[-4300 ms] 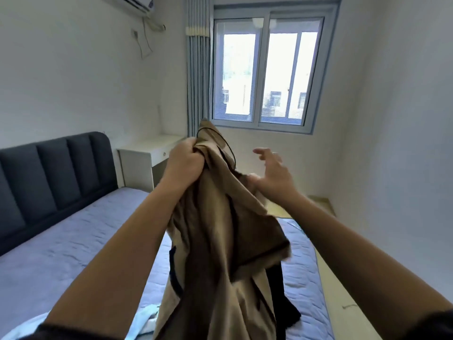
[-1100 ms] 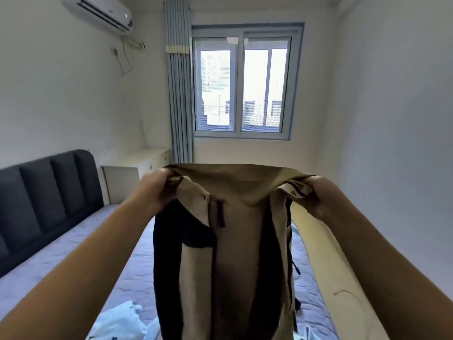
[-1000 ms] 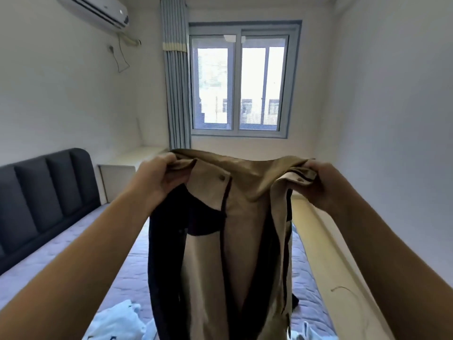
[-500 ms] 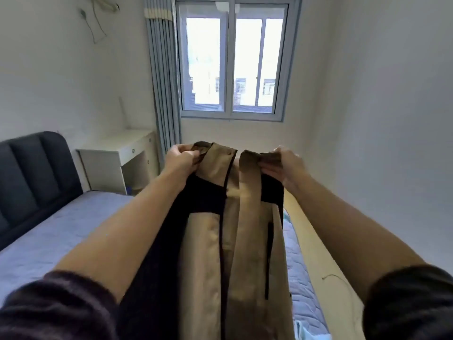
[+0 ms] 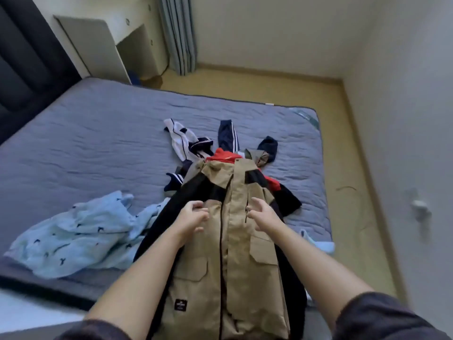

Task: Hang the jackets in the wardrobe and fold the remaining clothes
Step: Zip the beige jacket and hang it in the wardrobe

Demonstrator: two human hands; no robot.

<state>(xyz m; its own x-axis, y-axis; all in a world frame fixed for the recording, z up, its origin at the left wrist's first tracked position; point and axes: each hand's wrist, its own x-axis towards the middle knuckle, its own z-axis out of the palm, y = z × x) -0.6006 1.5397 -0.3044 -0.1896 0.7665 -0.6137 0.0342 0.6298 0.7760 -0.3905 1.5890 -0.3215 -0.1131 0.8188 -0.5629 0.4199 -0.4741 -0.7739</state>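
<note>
A tan and black jacket (image 5: 235, 244) lies front up and lengthwise on the grey-blue bed (image 5: 98, 143), its collar pointing away from me. Its top rests on a pile of other clothes. My left hand (image 5: 192, 218) is over the jacket's left chest with loosely curled fingers and grips nothing. Over the right chest, beside the zip pocket, my right hand (image 5: 263, 214) has its fingers spread and holds nothing. A red garment (image 5: 224, 157) peeks out under the collar. The wardrobe is not in view.
A light blue printed garment (image 5: 73, 231) lies crumpled at the bed's near left. A white and navy striped garment (image 5: 181, 141) and a navy one (image 5: 228, 136) lie past the jacket. Dark headboard (image 5: 27, 62) at left, white desk (image 5: 103, 40) and curtain (image 5: 180, 33) behind, wooden floor (image 5: 350, 148) at right.
Both hands held the jacket up by its shoulders in front of the window. It now lies flat on the bed, both hands have let go, and my view has tilted down.
</note>
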